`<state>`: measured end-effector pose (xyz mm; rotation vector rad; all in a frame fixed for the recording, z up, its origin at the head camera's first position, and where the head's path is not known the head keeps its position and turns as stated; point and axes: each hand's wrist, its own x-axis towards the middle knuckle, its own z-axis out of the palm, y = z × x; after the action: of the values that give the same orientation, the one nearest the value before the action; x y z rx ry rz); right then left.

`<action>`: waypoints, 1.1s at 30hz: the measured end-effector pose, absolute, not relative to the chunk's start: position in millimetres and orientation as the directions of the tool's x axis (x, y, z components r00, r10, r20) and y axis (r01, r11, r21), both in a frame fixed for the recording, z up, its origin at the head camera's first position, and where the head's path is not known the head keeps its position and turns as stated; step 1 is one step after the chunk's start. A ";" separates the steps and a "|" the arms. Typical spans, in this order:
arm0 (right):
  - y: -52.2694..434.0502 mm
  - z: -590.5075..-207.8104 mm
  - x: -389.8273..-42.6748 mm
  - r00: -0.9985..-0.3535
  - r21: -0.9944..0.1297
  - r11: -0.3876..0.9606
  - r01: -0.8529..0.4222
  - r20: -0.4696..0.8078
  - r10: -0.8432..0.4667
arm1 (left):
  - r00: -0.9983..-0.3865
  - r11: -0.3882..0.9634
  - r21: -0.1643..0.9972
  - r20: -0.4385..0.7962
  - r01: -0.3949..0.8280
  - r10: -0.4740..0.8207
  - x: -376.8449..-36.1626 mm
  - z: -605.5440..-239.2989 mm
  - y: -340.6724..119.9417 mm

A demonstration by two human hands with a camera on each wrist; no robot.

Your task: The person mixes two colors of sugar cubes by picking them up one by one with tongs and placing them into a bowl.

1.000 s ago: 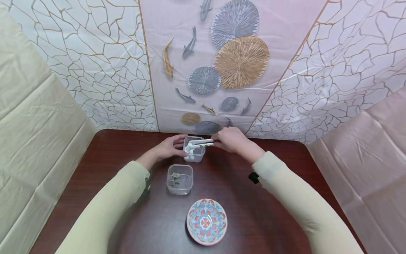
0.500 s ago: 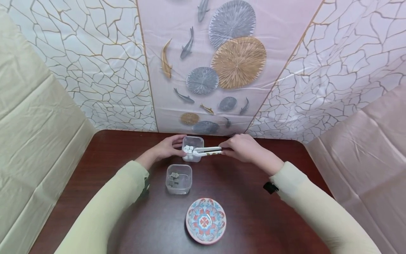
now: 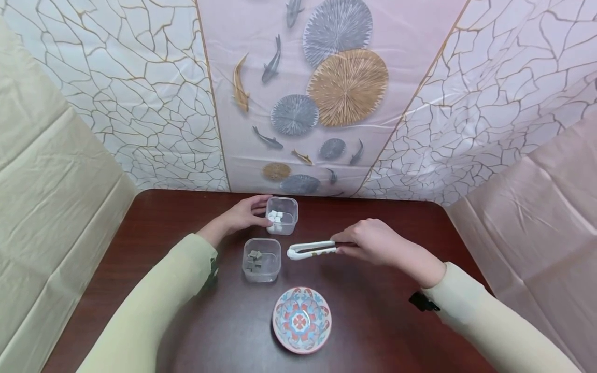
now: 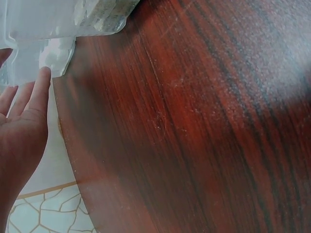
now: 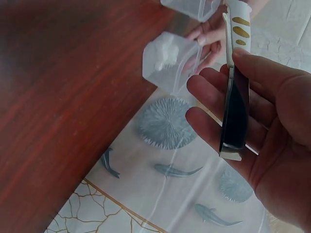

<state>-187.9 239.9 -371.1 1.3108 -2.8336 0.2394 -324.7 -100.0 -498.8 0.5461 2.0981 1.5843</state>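
In the head view my left hand (image 3: 240, 214) holds the far clear plastic container (image 3: 291, 226) at its left side, thumb at the near corner and fingers behind. White cubes (image 3: 276, 215) lie in that container. My right hand (image 3: 375, 241) grips white tongs (image 3: 305, 255) with gold marks, raised over the table right of the near container. The tongs' tips are together at the left; whether a white cube sits between them I cannot tell. In the right wrist view, fingers and thumb lie around the tongs' dark handle (image 5: 237, 107).
A second clear container (image 3: 274, 268) with several grey-brown cubes (image 3: 254, 257) stands just nearer than the first. Closer still is a patterned bowl (image 3: 300, 322) in red and blue. A printed cloth wall (image 3: 336, 171) rises behind the dark wooden table (image 3: 214, 326).
My right hand has drawn the tongs out of the far container, rightward and toward me; their tips now hang beside the near container. My left hand has stayed on the far container.
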 end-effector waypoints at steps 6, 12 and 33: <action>240.6 -374.5 -168.1 -0.598 -0.141 0.586 -0.798 0.056 -0.800 | -0.819 0.248 0.968 -0.117 0.033 0.562 -326.4 -497.8 -101.5; 239.3 -378.8 -150.4 -0.558 -0.122 0.551 -0.825 0.026 -0.829 | -0.815 0.252 0.966 -0.103 0.054 0.570 -327.3 -496.1 -101.9; 226.1 -399.9 -127.7 -0.533 -0.003 0.536 -0.844 -0.089 -0.841 | -0.813 0.257 0.965 -0.113 0.046 0.571 -326.5 -499.0 -99.4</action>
<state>-127.7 226.1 -399.9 1.5518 -2.8224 -0.0645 -326.5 -99.4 -499.0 0.5593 2.0911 1.5823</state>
